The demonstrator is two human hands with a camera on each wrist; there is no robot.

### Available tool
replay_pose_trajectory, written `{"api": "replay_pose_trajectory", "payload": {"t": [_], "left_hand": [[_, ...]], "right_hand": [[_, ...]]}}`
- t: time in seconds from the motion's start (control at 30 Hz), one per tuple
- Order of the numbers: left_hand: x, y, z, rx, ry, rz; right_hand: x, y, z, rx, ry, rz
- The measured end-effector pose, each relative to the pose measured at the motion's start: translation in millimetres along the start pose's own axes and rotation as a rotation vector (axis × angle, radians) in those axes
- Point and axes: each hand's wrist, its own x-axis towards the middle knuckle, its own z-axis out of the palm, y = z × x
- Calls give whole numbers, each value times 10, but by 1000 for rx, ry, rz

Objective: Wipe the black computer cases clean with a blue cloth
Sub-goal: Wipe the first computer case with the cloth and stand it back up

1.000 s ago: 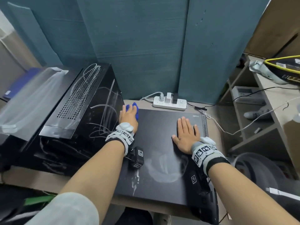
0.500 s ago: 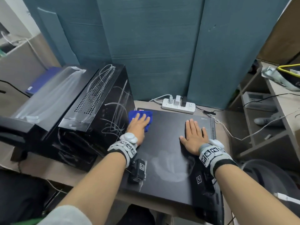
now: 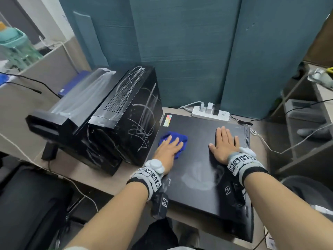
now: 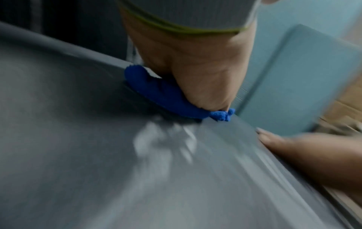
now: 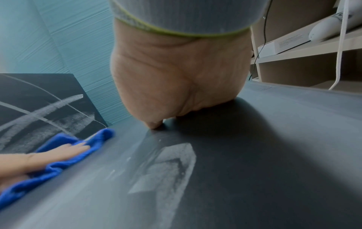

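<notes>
My left hand (image 3: pixel 166 149) presses the blue cloth (image 3: pixel 177 138) flat-fingered on the flat case (image 3: pixel 201 199), right hand (image 3: pixel 224 145) flat and empty; white marks remain, and the scribbled case (image 3: pixel 142 123) looks untouched.

1. Flat computer case (image 3: pixel 201 179) lies on its side on the surface (image 3: pixel 93 175), directly in front of the person.
2. Upright computer case (image 3: pixel 126 112) stands just left of the flat one.
3. Cloth (image 3: pixel 173 139) lies on the flat case's far-left part, under the left hand (image 3: pixel 166 150).
4. Right hand (image 3: pixel 224 144) rests flat on the same case, far-right part, well apart from the cloth.
5. Power strip (image 3: pixel 210 113) lies behind the flat case, against the wall panels (image 3: pixel 180 51).
6. Shelf unit (image 3: pixel 310 141) stands to the right.
</notes>
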Motion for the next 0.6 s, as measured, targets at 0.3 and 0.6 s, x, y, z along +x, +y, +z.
{"api": "replay_pose_trajectory", "payload": {"t": [0.3,0.6], "left_hand": [[-224,305,215,-159,104,70],[-214,-339,-35,-91,71,-229]], "right_hand": [[-34,-597,130,77,59,-227],[-35,-650,133,56,-79,-200]]}}
